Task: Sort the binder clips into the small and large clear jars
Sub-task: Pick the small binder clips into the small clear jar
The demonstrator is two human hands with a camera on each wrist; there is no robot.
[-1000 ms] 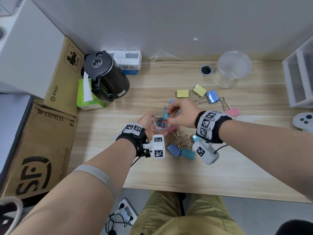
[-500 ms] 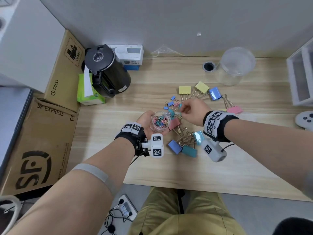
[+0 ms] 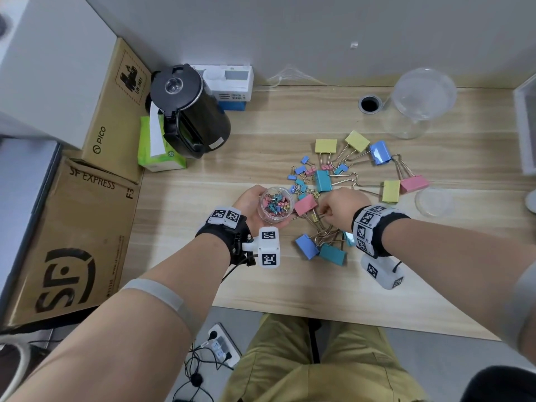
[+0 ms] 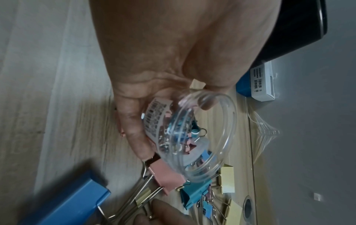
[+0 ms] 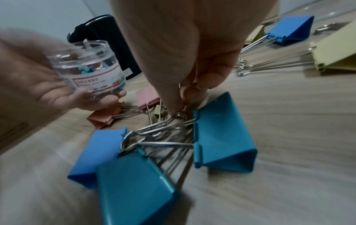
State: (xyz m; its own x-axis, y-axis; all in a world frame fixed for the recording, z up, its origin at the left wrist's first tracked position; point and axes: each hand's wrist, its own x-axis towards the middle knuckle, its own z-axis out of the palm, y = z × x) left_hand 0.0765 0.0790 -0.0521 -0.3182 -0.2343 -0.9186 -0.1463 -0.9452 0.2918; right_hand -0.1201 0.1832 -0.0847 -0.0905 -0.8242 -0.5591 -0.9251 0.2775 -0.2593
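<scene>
Many small colourful clips point(image 3: 275, 202) in small clear jar point(image 3: 271, 214), labelled

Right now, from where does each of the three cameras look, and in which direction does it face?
Head: above the desk, facing down; both forearms, left hand, right hand, lap.
Left wrist: under the left wrist, along the palm to the small jar in its grip; right fingertips at the bottom edge.
Right wrist: low over the desk, along the right hand's fingers reaching into the large clips' wire handles.
Shared: all three show the small jar and the pink clip.
</scene>
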